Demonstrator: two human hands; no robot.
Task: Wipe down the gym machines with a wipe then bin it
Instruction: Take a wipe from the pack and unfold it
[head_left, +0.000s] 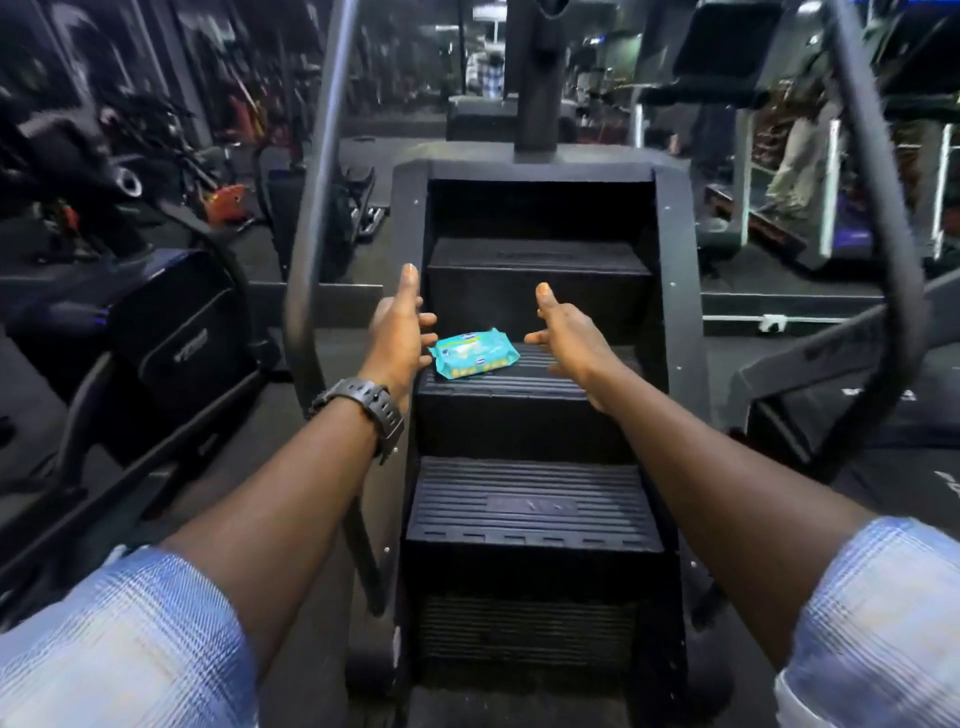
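Reaching fwd in the head view (only view): both hands out over the stair-climber machine (524, 499), one either side of the wipes pack (475, 353).

Pack = teal, flat, lying on the ribbed tread of the second visible step (540, 384) up from the bottom, toward that tread's left half. Long axis runs roughly left-right across the step, slightly skewed.

Left hand (397, 338): fingers spread, relaxed, thumb up, holding nothing. Its fingertips sit just beside the pack's left end, maybe touching; can't tell for sure. Wristwatch (363, 402) on that arm.

Right hand (569, 332): also spread & empty, thumb up, palm facing in. Near the pack's right end but w/ a visible gap.

So the pack lies between the hands, slightly ahead of the palms; left is nearer. Hands are apart from each other, neither clamped on anything.

Judgement: task barely started, no wipe out yet. Next move prob. closes both hands in on the pack's short ends, left arriving first, then opening it to pull a wipe.

No bin visible. Background machines dim & blurred.
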